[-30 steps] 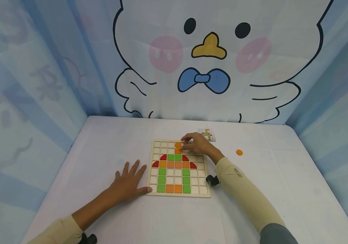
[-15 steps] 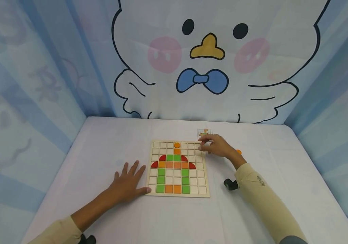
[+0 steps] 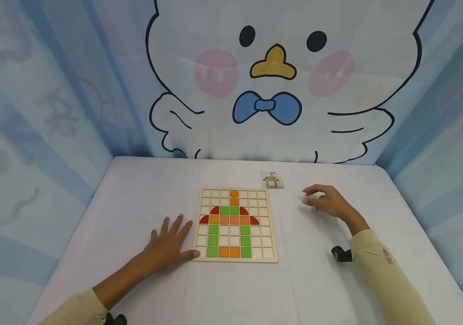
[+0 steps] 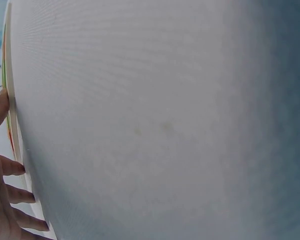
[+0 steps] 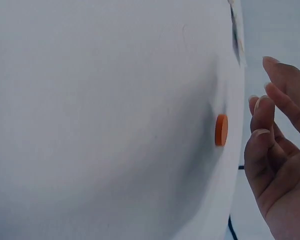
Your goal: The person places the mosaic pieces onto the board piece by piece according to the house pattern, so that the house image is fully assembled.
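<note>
My left hand [image 3: 169,245] lies with spread fingers on the table, its thumb on the lower left corner of the wooden grid board [image 3: 272,257]. The left wrist view shows the same thumb on the board's edge. Coloured tiles on the board make a figure of green, orange and red pieces, topped by an orange round piece [image 3: 234,193]. Right of the board, my right hand [image 3: 329,201] hovers above the table, fingers loosely bent and holding nothing. In the right wrist view a loose orange disc [image 5: 221,130] rests on the table close by that hand; the hand hides it in the head view.
A small pattern card [image 3: 272,179] with a similar coloured figure lies just behind the board's far right corner. The white-covered table [image 3: 231,293] meets a printed curtain [image 3: 134,113] at the back, with curtains on both sides.
My right hand has moved right, from the board's top past the pattern card to over the loose orange disc. The round piece on the board's top row is uncovered. The left hand has stayed put.
</note>
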The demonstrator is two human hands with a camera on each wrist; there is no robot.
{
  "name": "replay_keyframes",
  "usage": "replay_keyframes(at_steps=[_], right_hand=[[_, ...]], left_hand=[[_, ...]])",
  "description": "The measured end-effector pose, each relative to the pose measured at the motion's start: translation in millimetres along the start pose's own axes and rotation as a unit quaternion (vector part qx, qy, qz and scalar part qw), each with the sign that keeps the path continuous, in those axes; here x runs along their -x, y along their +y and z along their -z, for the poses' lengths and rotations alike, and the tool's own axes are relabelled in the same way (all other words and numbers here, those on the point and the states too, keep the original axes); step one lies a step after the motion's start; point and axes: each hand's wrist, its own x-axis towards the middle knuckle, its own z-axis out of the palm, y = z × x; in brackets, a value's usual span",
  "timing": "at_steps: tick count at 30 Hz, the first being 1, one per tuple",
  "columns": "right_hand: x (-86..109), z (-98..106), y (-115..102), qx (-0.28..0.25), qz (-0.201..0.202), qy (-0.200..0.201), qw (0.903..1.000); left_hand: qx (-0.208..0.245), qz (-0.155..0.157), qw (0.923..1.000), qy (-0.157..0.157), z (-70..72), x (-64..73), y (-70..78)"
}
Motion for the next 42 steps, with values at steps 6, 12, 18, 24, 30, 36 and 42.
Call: replay_keyframes(at_steps=[6, 12, 18, 24, 30, 36, 42], right_hand=[[8.6, 10.2, 18.7, 0.031, -0.023, 0.025, 0.9989], [7.8, 6.8, 27.1, 0.068, -0.039, 0.037, 0.9962], [7.1, 0.7, 24.0, 0.102, -0.020, 0.041, 0.9938], [7.7, 0.9, 20.1, 0.109, -0.036, 0.044, 0.9924], [8.3, -0.4, 18.9, 0.111, -0.040, 0.048, 0.9919], [8.1, -3.2, 15.5, 0.120, -0.026, 0.061, 0.9906], [7.2, -7.3, 13.2, 0.134, -0.020, 0.052, 0.9894]], left_hand=[[0.003, 0.001, 1.0000, -0.002, -0.7, 0.0, -0.7], [0.003, -0.001, 1.0000, -0.001, -0.5, 0.1, -0.9], [0.001, -0.005, 1.0000, 0.003, -0.8, -1.2, -1.7], [-0.001, -0.001, 1.0000, 0.002, -1.7, -2.4, -1.9], [0.004, -0.002, 1.0000, -0.001, 0.0, 0.1, -0.7], [0.008, -0.004, 1.0000, 0.001, 0.6, 1.0, -0.6], [0.006, -0.006, 1.0000, 0.002, -0.7, -0.1, -1.2]])
